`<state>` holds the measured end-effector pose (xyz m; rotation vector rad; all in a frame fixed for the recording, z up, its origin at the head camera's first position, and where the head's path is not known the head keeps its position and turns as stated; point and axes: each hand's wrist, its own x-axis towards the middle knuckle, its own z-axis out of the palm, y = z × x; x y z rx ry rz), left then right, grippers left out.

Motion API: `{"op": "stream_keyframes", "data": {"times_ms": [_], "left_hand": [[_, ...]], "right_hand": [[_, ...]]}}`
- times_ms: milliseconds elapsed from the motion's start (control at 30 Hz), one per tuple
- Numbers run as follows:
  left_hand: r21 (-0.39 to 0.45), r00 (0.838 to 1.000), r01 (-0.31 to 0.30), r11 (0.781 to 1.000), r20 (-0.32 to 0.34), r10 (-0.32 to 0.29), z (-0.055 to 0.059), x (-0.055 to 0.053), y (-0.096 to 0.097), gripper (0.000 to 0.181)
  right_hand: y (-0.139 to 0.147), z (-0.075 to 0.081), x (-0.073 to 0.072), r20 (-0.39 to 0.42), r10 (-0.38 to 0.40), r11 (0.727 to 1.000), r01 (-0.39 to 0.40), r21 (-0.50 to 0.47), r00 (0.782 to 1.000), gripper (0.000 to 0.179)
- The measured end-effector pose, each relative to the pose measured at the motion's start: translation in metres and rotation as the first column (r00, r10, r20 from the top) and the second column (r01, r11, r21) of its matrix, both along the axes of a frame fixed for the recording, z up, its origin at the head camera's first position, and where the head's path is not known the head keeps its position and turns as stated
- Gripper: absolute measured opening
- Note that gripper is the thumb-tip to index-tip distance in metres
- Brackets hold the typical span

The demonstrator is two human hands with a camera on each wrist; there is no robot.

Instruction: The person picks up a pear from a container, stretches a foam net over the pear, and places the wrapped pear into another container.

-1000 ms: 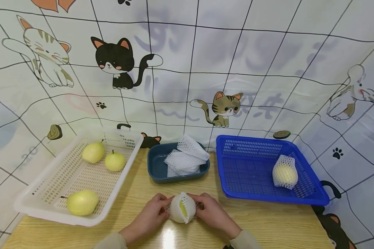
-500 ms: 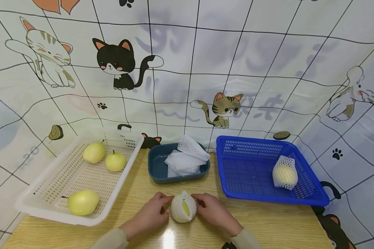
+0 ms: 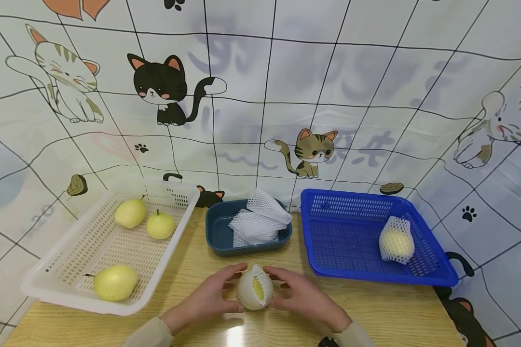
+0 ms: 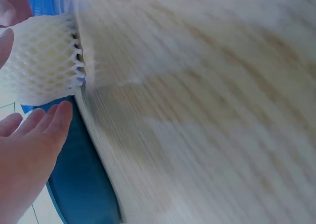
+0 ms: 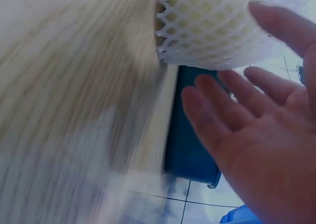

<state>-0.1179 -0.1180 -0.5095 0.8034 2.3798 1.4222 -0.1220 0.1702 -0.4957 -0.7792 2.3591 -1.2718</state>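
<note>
A pear (image 3: 258, 289) in a white foam net stands on the wooden table, its yellow-green skin showing through the gap at the top. To its left is my left hand (image 3: 208, 295), fingers loosely spread and curved around that side. My right hand (image 3: 304, 298) mirrors it on the right. The left wrist view shows the left hand's fingers (image 4: 54, 123) apart from the foam net (image 4: 42, 58). From the right wrist, the fingers (image 5: 212, 103) are extended beside the net (image 5: 207, 26), with the thumb close to it; whether the thumb touches cannot be told.
A white basket (image 3: 162, 270) on the left holds three bare pears. Behind the hands, a teal tray (image 3: 219, 229) contains folded foam nets (image 3: 258, 224). On the right, a blue basket (image 3: 330, 241) holds a netted pear (image 3: 397, 243). A cat-print cloth (image 3: 243, 120) hangs behind.
Both hands have let go of the foam net and spread their fingers around the pear. The netted pear stays in nearly the same place, and the baskets and tray have not moved.
</note>
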Motion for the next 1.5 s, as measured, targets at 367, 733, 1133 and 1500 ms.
{"op": "stream_keyframes", "data": {"times_ms": [367, 733, 1133, 1500], "left_hand": [[-0.061, 1.0, 0.006, 0.998, -0.006, -0.007, -0.008, 0.0, 0.011, 0.084], [-0.216, 0.992, -0.028, 0.976, -0.127, 0.001, -0.01, 0.002, 0.018, 0.079], [-0.332, 0.969, -0.098, 0.938, -0.248, 0.014, -0.013, 0.009, 0.015, 0.085], [-0.135, 0.992, -0.013, 0.991, -0.129, -0.005, -0.003, 0.005, 0.02, 0.094]], "right_hand": [[-0.014, -0.011, -0.002, -0.149, 0.043, 0.988, -0.02, 0.151, 0.988, 0.085], [-0.018, -0.013, -0.001, -0.222, 0.066, 0.968, -0.008, 0.252, 0.973, 0.086], [-0.019, -0.018, -0.002, -0.225, 0.104, 0.964, -0.042, 0.264, 0.969, 0.094], [-0.015, -0.01, 0.0, -0.212, 0.092, 0.961, -0.031, 0.274, 0.973, 0.097]]}}
